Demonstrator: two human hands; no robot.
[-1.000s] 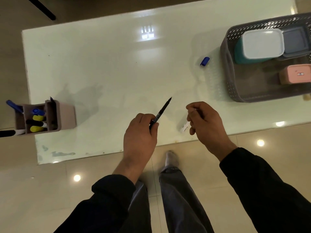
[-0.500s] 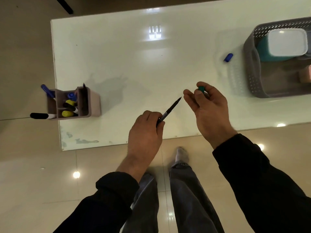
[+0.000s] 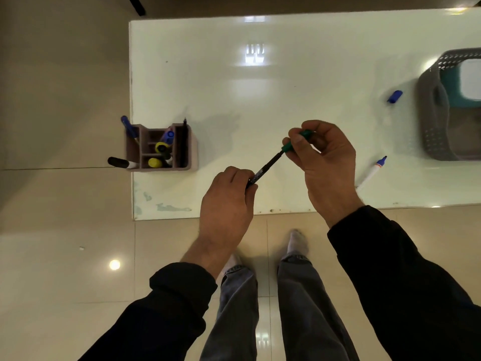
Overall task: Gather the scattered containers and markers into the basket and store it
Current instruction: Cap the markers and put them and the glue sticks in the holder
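Observation:
My left hand grips the lower end of a thin black marker that points up and to the right. My right hand pinches a green cap that sits on the marker's tip. Both hands hover above the near edge of the white table. A grey perforated basket stands at the right edge, with a teal container with a white lid inside. A white marker with an uncapped blue tip lies near the front right. A loose blue cap lies beside the basket.
A pink compartment pen holder stands at the table's left edge and holds several markers, some sticking out over the edge. Beige tiled floor surrounds the table; my legs and feet are below the near edge.
My right hand has brought the green cap onto the tip of the black marker, which was bare before. The view has shifted, so the table and basket sit further right.

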